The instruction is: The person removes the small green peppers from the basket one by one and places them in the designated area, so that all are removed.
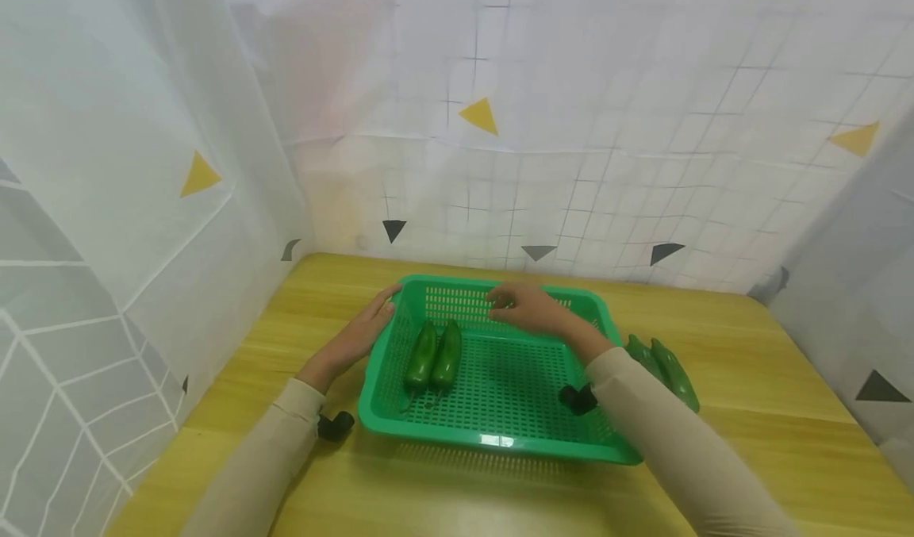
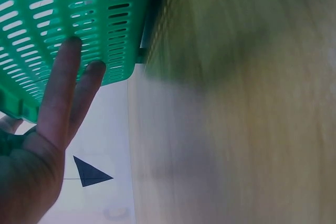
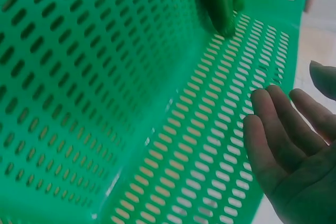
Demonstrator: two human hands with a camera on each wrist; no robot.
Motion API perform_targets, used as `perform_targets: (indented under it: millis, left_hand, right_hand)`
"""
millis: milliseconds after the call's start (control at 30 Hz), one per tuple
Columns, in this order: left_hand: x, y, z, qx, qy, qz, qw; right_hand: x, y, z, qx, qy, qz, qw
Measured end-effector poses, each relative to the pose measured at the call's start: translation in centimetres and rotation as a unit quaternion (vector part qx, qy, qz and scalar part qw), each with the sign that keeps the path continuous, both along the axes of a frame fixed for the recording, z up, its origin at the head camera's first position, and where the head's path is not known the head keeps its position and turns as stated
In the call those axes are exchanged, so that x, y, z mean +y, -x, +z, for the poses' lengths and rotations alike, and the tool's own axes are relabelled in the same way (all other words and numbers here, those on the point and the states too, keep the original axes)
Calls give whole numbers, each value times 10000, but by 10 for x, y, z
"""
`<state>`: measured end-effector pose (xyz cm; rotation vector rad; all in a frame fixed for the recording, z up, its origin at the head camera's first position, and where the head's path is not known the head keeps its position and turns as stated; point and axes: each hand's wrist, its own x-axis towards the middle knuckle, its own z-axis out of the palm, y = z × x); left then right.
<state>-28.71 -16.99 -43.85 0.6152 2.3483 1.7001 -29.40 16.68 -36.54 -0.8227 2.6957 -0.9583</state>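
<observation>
A green plastic basket (image 1: 500, 442) with slotted walls stands on the table. Two glossy long green peppers (image 1: 421, 362) lie side by side at its left end, their thin stems toward me. At the left rim, my left hand (image 1: 353, 339) holds the basket, its thumb over the rim and fingers against the outer wall (image 2: 118, 30). My right hand (image 1: 531, 308) hovers over the basket's far side, fingers loosely bent and holding nothing. In the right wrist view the right hand's fingers (image 3: 283, 135) are near the slotted wall, apart from the peppers (image 3: 223, 3).
Two long green vegetables (image 1: 673, 374) lie on the wooden table (image 1: 750, 410) just right of the basket, partly behind my right sleeve. A white patterned curtain (image 1: 571, 164) hangs behind the table and along its sides. A black device (image 1: 336, 426) is strapped at each wrist.
</observation>
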Motion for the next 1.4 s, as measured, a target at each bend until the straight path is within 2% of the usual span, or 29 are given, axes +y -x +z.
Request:
perform_targets:
  millis: [167, 367, 533, 867, 967, 1200, 1400]
  left_hand:
    - [3, -2, 1, 12, 67, 23, 10000]
    - [4, -6, 6, -8, 88, 38, 10000]
    - [2, -8, 10, 29, 148, 81, 9999]
    - [2, -8, 7, 11, 66, 37, 10000]
    - [4, -9, 8, -28, 35, 22, 10000]
    - [6, -8, 6, 3, 72, 11, 10000]
    - [7, -9, 8, -15, 1, 6, 10000]
  right_hand:
    - [-8, -1, -5, -443, -189, 155, 9987]
    - [-16, 0, -11, -1019, -214, 156, 9944]
    - [-22, 2, -15, -1131, -203, 88, 9933]
    - [-35, 4, -29, -1654, -255, -110, 9858]
    - [-38, 1, -32, -1937, -151, -295, 9805]
    - [-42, -6, -34, -2732, 161, -593, 9600]
    - [-45, -5, -37, -3030, 233, -662, 9504]
